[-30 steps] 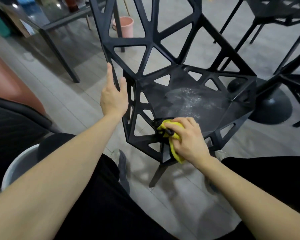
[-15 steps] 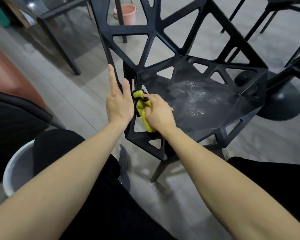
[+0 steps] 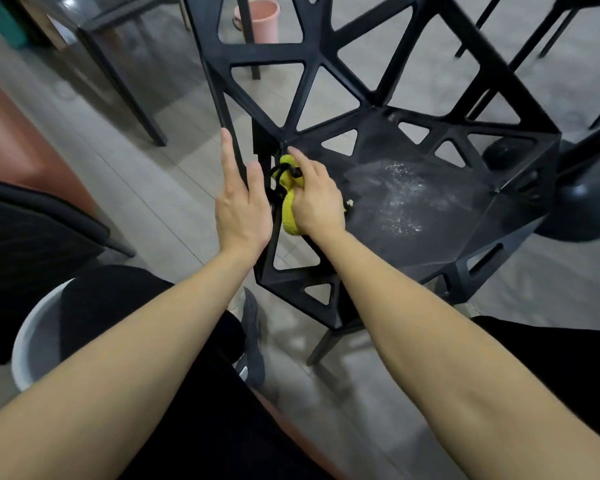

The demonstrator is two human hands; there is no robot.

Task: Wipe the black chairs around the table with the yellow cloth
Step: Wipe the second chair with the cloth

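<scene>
The right hand (image 3: 314,199) is clenched around a bunched yellow cloth (image 3: 289,202), pressing it against the left rim of the black chair (image 3: 426,188), close to the corner where the seat meets the backrest. Folds of the cloth poke out above and below the fingers, and a dark strap or loop lies across its upper part. The left hand (image 3: 241,206) sits just beside the right one, on the outer side of the same chair; its fingers are straight and lie flat along the thin edge bar of the backrest, with the forefinger pointing up the bar. Only the rim of the chair separates the two hands.

To the right of the right hand, the seat shows a pale, speckled wet patch (image 3: 400,199) near its middle. The backrest, a lattice of triangular openings, rises beyond both hands.

Below the left forearm, a pale round bucket (image 3: 32,337) stands on the floor (image 3: 160,202), partly hidden by the person's dark-trousered knee. A dark shoe (image 3: 252,341) shows between the forearms, under the chair's near corner. Far beyond the hands, a pink bucket (image 3: 258,19) stands on the floor behind the backrest. To the upper left of the left hand, a worktop (image 3: 94,15) with dark legs is in view. Right of the right hand, past the chair, a round black base (image 3: 582,202) rests on the floor.
</scene>
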